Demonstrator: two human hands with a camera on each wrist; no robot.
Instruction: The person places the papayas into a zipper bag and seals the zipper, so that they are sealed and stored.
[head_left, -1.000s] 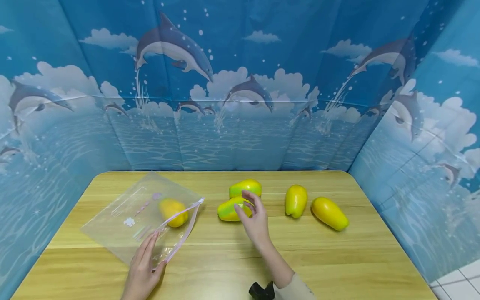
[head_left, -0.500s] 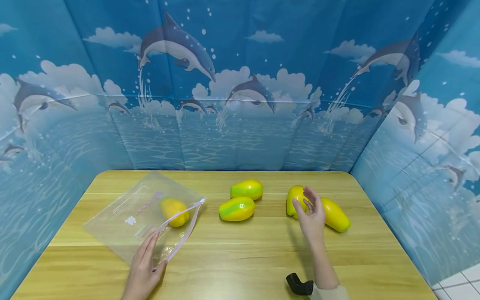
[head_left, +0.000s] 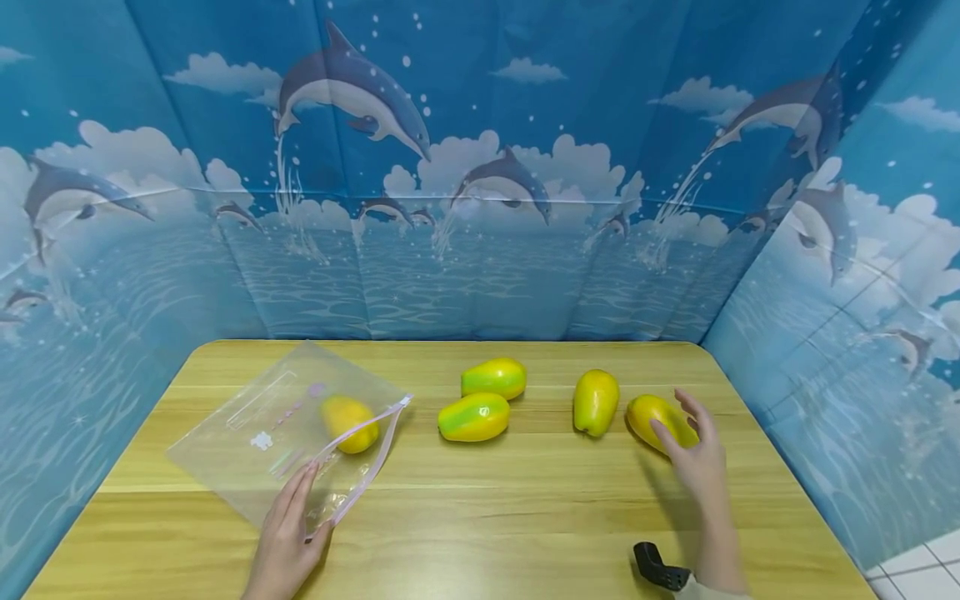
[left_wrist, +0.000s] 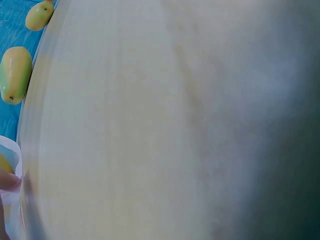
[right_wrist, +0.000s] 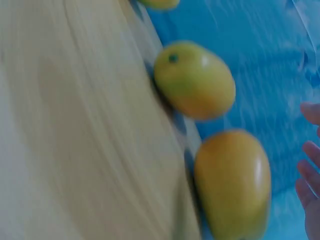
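A clear zip bag (head_left: 247, 417) with a lilac zip edge lies on the left of the table, its mouth gaping toward the right. Inside it is a yellow fruit (head_left: 349, 423), shaped like a mango or papaya. My left hand (head_left: 291, 533) holds the bag by the near end of its mouth, with the fingers over the upper film and the thumb by the lower edge. My right hand (head_left: 701, 450), fingers spread, hovers at the rightmost fruit (head_left: 651, 418) and partly covers it; contact cannot be told. Beside that fruit is another yellow one (head_left: 596, 403).
Two yellow-green fruits, a rear one (head_left: 495, 379) and a front one (head_left: 474, 417), lie close together mid-table. A black angled device (head_left: 660, 568) sits by the right forearm. Blue dolphin-print curtains (head_left: 480, 275) enclose the wooden table (head_left: 525, 517) behind and at the sides.
My right hand has swept right, from above the mid-table fruits, past the upright-lying yellow one, to the rightmost fruit. My left hand and the bag have stayed put.
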